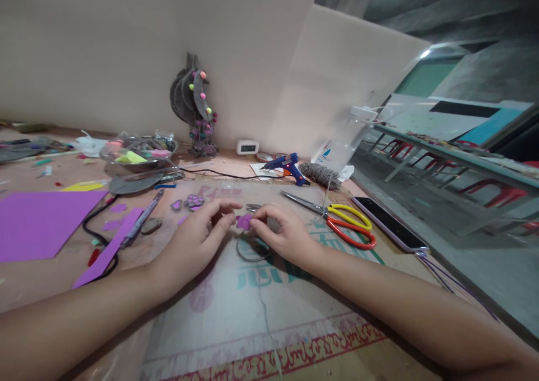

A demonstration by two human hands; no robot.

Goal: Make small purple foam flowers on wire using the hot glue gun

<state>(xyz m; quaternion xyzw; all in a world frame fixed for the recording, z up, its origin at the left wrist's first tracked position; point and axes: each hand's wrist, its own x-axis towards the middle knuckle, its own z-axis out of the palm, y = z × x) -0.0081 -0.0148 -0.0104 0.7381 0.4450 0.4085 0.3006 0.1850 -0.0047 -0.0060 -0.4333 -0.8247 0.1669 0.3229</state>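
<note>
Between my fingertips is a small purple flower-shaped cutout (243,221). My right hand (284,232) pinches its right edge between thumb and fingers. On the other side, my left hand (204,232) is close to the flower, its thumb and index finger apart and the other fingers curled; nothing shows in its grip. A thin grey cord loop (241,253) lies below the flower on the plastic sheet, partly under my right hand. A metal tip (252,206) pokes out just behind the flower. Beyond my left hand lie a grey-and-purple flower (194,202) and a small grey-and-purple petal piece (176,205).
Scissors (332,215) and a phone (391,224) lie at right. Behind are a glue gun (288,168), grey yarn (320,174), a small clock (247,147) and a bowl of bits (141,157). Purple sheet (42,224), a purple strip (110,250) and a pen (143,219) are at left.
</note>
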